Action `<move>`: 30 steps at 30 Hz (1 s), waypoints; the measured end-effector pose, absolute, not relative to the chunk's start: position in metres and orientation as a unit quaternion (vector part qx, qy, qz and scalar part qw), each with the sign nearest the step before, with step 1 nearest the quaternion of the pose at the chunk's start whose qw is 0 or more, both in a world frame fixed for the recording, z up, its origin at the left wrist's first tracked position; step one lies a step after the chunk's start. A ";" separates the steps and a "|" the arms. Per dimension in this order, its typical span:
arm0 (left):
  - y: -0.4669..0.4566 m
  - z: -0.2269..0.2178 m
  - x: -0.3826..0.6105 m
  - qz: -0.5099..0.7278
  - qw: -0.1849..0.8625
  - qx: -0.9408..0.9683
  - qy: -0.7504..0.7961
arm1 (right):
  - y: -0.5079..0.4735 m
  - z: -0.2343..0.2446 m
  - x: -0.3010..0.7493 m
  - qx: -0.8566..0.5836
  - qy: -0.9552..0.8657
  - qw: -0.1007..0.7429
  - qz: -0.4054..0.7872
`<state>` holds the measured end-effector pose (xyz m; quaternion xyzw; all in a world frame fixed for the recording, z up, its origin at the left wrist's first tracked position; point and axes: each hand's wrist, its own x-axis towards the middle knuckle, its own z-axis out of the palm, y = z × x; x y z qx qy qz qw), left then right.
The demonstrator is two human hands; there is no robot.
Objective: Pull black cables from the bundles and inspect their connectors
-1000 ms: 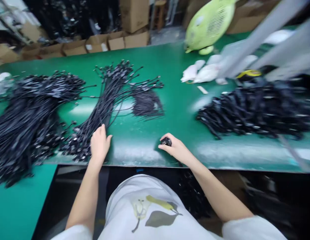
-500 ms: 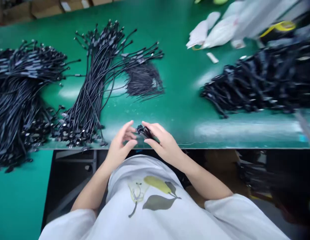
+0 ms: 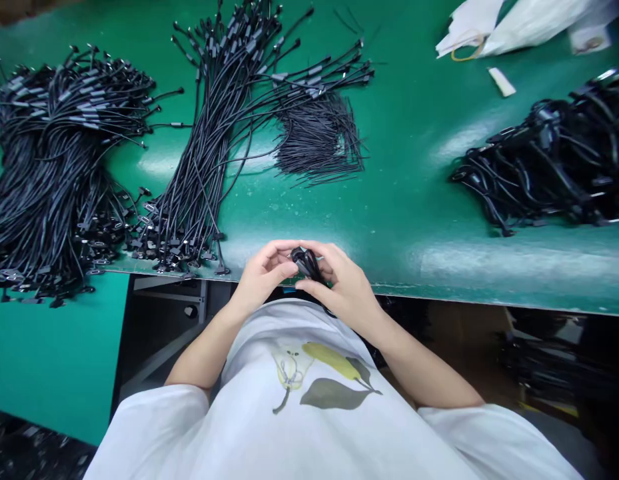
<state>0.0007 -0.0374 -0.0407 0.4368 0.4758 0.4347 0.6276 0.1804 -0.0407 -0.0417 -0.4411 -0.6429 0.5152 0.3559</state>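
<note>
A folded black cable point(image 3: 309, 265) is held between my hands just above the table's front edge. My right hand point(image 3: 344, 283) wraps round its right side, thumb in front and fingers behind. From the left, my left hand point(image 3: 264, 272) closes on the cable's end with thumb and fingertips. Part of the cable is hidden by the fingers, and a loop hangs below my right hand.
Long black cables with connectors lie in a pile point(image 3: 54, 167) at the left and a bundle point(image 3: 204, 147) beside it. Thin black ties point(image 3: 314, 143) lie to its right. Folded black cables point(image 3: 554, 160), a white piece point(image 3: 502, 82) and plastic bags point(image 3: 534, 27) are at the right.
My left hand has come in from beside the cable and closed on its end. My right hand keeps its hold. The whole view has shifted, so the table items appear farther right.
</note>
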 end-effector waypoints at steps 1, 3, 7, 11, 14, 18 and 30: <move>-0.037 -0.041 0.001 0.436 0.632 0.433 0.473 | -0.041 -0.042 0.180 -0.443 -0.647 0.358 0.506; -0.036 -0.041 -0.001 0.433 0.640 0.426 0.471 | -0.041 -0.041 0.179 -0.435 -0.638 0.358 0.525; -0.035 -0.045 -0.004 0.433 0.650 0.414 0.467 | -0.041 -0.035 0.178 -0.403 -0.585 0.350 0.611; -0.035 -0.048 -0.005 0.440 0.661 0.398 0.460 | -0.040 -0.034 0.178 -0.400 -0.577 0.342 0.624; -0.035 -0.050 -0.006 0.449 0.652 0.401 0.460 | -0.039 -0.040 0.177 -0.413 -0.644 0.309 0.565; -0.033 -0.050 -0.009 0.458 0.639 0.423 0.450 | -0.037 -0.051 0.175 -0.445 -0.752 0.274 0.401; -0.028 -0.049 -0.005 0.475 0.663 0.357 0.455 | -0.037 -0.055 0.179 -0.449 -0.840 0.235 0.191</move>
